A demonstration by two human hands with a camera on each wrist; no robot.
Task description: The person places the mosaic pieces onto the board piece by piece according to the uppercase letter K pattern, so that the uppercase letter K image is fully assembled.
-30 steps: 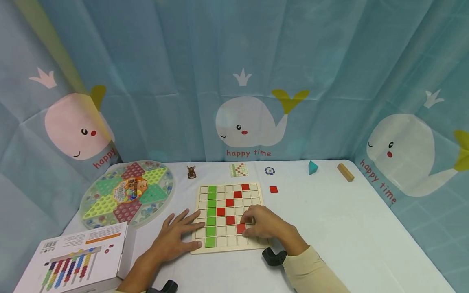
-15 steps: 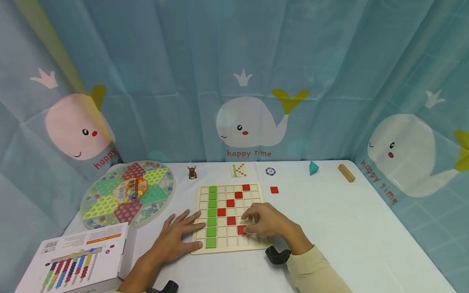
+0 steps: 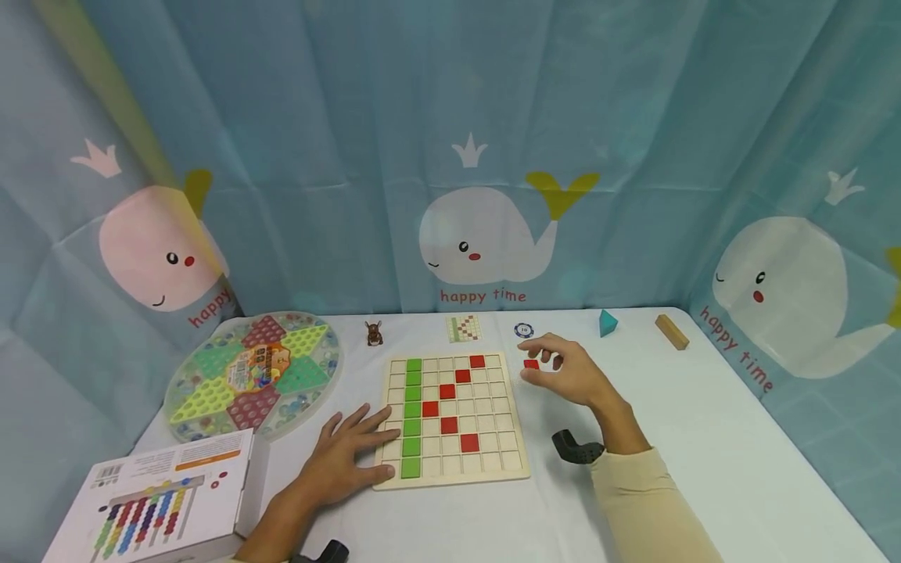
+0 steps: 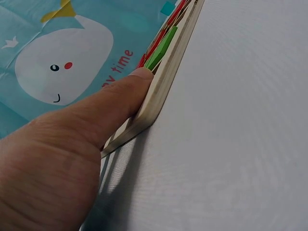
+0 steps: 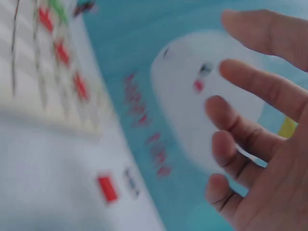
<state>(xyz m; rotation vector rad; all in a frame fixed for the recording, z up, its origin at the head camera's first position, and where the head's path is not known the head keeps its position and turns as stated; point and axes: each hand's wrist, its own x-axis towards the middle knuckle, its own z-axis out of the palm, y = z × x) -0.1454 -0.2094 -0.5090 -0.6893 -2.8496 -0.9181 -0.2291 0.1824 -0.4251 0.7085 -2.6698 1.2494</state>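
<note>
A wooden grid board (image 3: 486, 461) lies at mid-table with a column of green tiles (image 3: 411, 414) and several red tiles (image 3: 448, 391) set along diagonals. My left hand (image 3: 366, 446) rests flat with spread fingers on the board's left edge. In the left wrist view the thumb (image 4: 139, 79) presses the board's rim (image 4: 163, 96). My right hand (image 3: 545, 367) hovers with loosely spread fingers over a loose red tile (image 3: 531, 364) on the table to the right of the board. The right wrist view shows that tile (image 5: 107, 187) lying free, apart from the fingers (image 5: 240, 120).
A round Chinese checkers set (image 3: 253, 375) sits at the left, and a printed box (image 3: 155, 500) at the near left. Along the back stand a brown figurine (image 3: 374, 334), pattern card (image 3: 464, 328), poker chip (image 3: 523, 331), teal pyramid (image 3: 608, 322) and wooden block (image 3: 672, 331). Whale curtains enclose the table.
My right hand let go of a red tile in the board's lower right and moved up and right to the loose red tile beside the board. The left hand stayed put.
</note>
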